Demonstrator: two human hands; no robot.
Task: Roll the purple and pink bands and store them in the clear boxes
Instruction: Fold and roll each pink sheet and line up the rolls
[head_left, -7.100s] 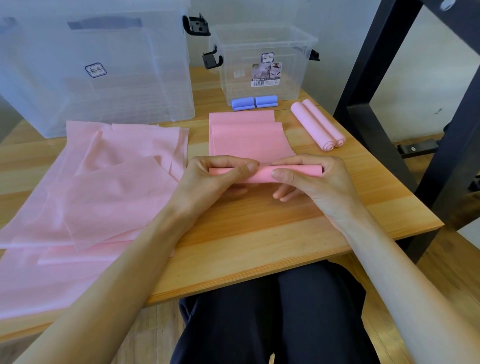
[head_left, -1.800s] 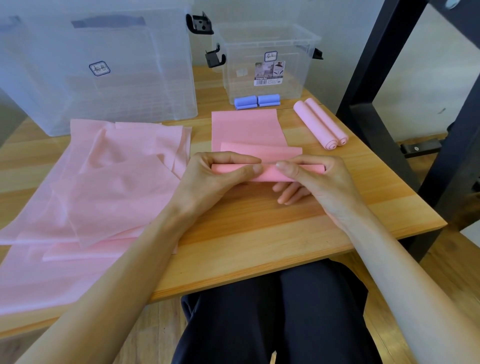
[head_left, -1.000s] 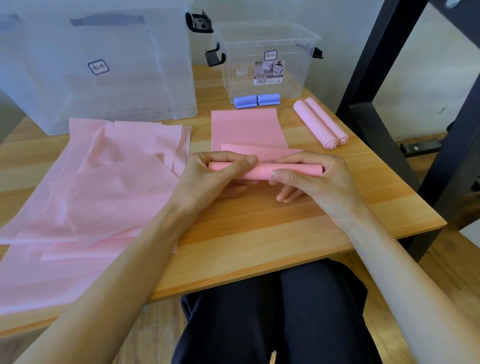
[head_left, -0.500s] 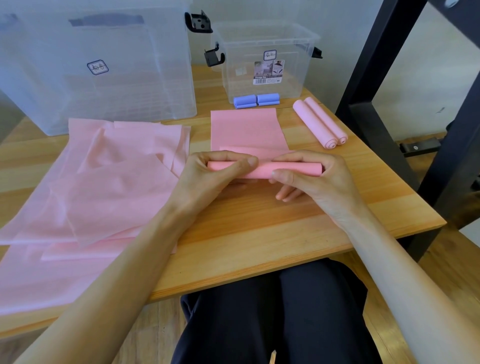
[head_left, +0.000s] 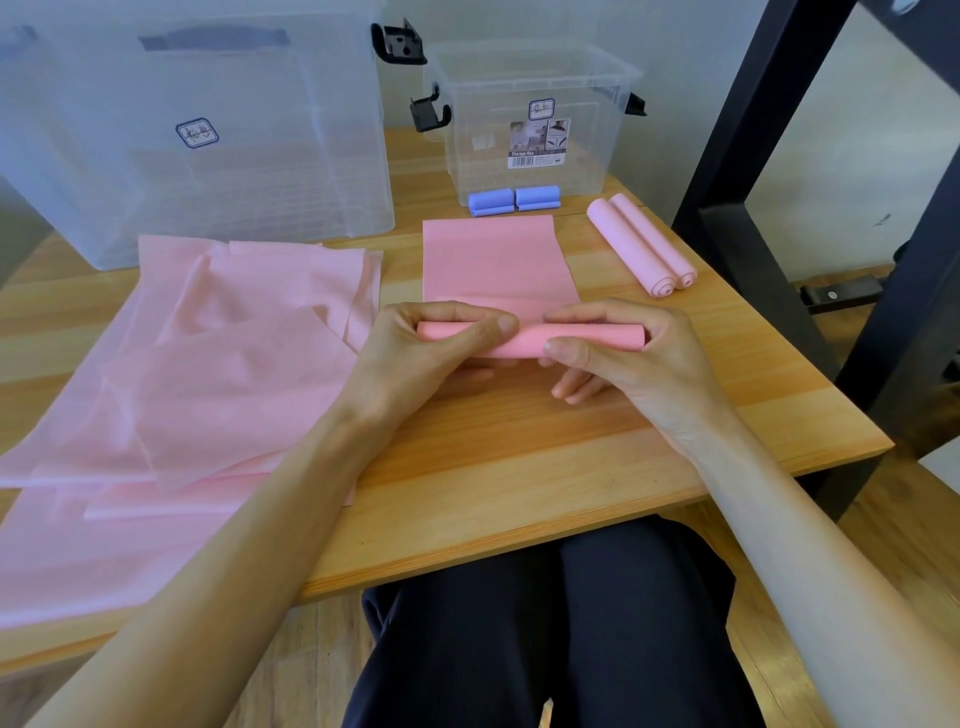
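Head view: left hand (head_left: 415, 353) and right hand (head_left: 618, 353) each have their grip clamped on the half-rolled pink band (head_left: 524, 340) at mid-counter (head_left: 519, 467), thumbs near and fingers far, likely to keep the roll tight. Flat tail (head_left: 493, 265) runs toward the small clear box (head_left: 535, 119); finished pink rolls (head_left: 641, 244) wait right.

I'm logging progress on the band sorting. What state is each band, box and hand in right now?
Pink band being rolled: partly rolled, flat tail ahead on the table.
Left hand: grips the roll's left end.
Right hand: grips the roll's right end.
Two pink rolls: fully rolled, side by side.
Two purple rolls: rolled, outside the small box.
Loose pink bands: unrolled, piled.
Small clear box: lid off, no bands inside.
Large clear box: contents unclear.
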